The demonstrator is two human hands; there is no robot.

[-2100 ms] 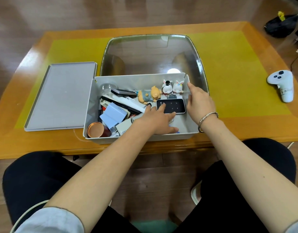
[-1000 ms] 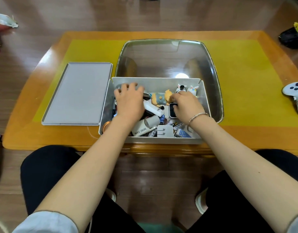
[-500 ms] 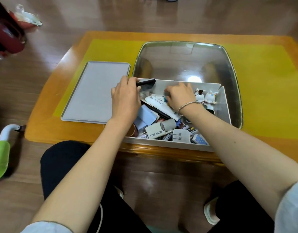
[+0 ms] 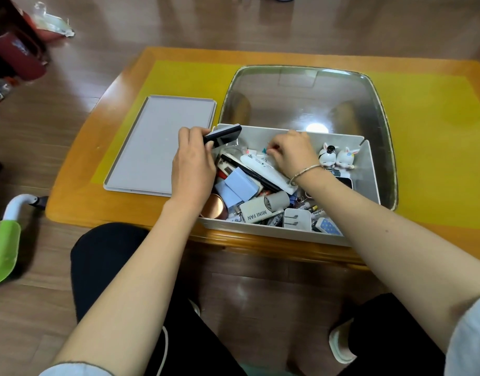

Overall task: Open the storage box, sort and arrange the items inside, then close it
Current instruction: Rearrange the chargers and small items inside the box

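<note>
The grey storage box point(image 4: 367, 169) stands open at the table's near edge, full of small items. Its grey lid point(image 4: 157, 142) lies flat to the left. My left hand point(image 4: 192, 164) grips a flat black device point(image 4: 224, 132) and holds it above the box's back left corner. My right hand point(image 4: 290, 150) reaches into the back middle of the box, fingertips pinching something small that I cannot make out. Two white rabbit figurines point(image 4: 337, 157) stand at the back right. A mini fan point(image 4: 263, 208), a white charger plug point(image 4: 297, 221), blue cloth point(image 4: 239, 185) and a copper cup point(image 4: 213, 208) lie among the clutter.
A large steel tray point(image 4: 379, 109) sits behind and under the box on the yellow mat point(image 4: 434, 137). The wooden table's near edge point(image 4: 260, 245) is by my knees. On the floor to the left lie a red bag point(image 4: 16, 55) and a green-and-white object point(image 4: 3, 240).
My left hand has lifted the black device out of the box toward its back left corner. My right hand left the phone and moved to the back middle. The view shifted left.
</note>
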